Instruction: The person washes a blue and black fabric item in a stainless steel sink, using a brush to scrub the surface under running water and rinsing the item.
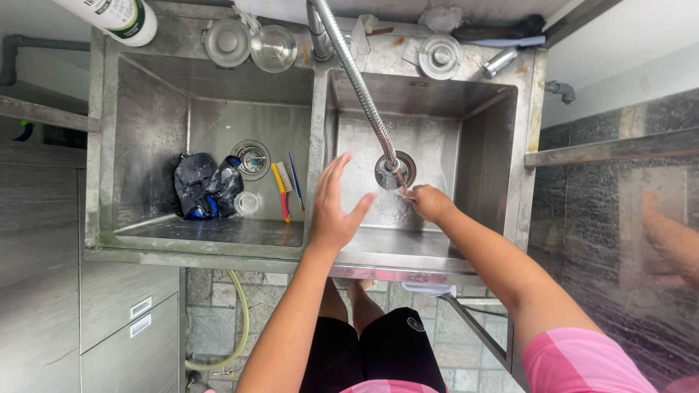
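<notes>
My right hand sits under the spray head in the right basin, fingers curled together, holding nothing I can make out. My left hand hovers over the divider edge — fingers spread, empty. Right basin open; left basin holds brushes and a dark bag.

Both hands over the right sink basin: right hand at the sprayer head, left hand spread open
</notes>
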